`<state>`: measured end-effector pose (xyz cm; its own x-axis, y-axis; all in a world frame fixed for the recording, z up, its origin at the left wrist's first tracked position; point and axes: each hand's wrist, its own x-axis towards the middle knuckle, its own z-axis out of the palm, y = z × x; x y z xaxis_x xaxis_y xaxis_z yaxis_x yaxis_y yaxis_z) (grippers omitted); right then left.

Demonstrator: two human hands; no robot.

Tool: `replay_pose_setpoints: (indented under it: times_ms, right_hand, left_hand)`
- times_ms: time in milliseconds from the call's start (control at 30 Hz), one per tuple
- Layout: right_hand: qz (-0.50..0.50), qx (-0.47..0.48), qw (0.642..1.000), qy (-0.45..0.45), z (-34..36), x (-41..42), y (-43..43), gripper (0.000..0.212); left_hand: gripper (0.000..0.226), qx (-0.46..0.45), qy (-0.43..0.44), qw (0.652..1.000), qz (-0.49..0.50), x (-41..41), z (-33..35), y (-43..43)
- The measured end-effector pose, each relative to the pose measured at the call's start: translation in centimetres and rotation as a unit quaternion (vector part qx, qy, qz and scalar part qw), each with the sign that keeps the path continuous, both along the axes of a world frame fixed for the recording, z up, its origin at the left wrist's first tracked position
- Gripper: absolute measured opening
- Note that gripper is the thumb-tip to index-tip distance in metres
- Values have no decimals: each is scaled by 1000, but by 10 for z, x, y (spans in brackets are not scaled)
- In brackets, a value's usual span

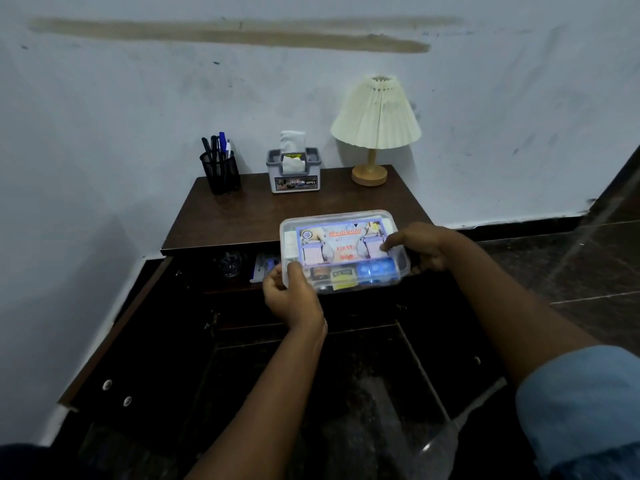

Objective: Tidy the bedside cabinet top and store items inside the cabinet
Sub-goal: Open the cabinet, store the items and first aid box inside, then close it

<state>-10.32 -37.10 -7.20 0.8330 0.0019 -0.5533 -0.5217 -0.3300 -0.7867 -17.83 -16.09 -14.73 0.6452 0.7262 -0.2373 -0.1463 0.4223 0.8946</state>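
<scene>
A clear plastic first aid box (341,249) with a printed label is held level at the front edge of the dark wooden cabinet top (242,216). My left hand (291,292) grips its near left corner, thumb on the lid. My right hand (420,247) holds its right end. Below the box the cabinet's top drawer (239,268) stands open, with a dark round object (228,263) and a small blue-and-white pack (265,268) inside. The cabinet's left door (114,341) is swung open, and the dark interior hides anything stored lower down.
At the back of the top stand a black mesh pen holder (221,171) with several pens, a grey tissue box (294,169) and a cream pleated lamp (375,126) on a wooden base. The white wall is close behind. A dark tiled floor (571,258) lies to the right.
</scene>
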Motion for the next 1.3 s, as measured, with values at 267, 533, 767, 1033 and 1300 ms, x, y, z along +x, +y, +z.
replay_pose_setpoints:
  times_ms: [267,533,767,1033,1300]
  right_hand:
    - [88,35,981,169,-38,-25,-27,68]
    - [-14,163,966,201,-66,-33,-38,45]
    - [-157,272,939,139,-78,-19,-28,47]
    - [-288,300,908,56,-111,17,12,42]
    - [-307,296,905,12,-142,46,24,46]
  left_hand:
    - [4,-7,74,995,-63,-12,-61,10]
    - [22,-147,62,973,-167,32,-59,-18]
    - [51,-178,43,912,-367,56,-48,-64]
    - [35,-77,155,913,-369,76,-77,-68]
    - [20,-49,145,946,-287,113,-110,-72]
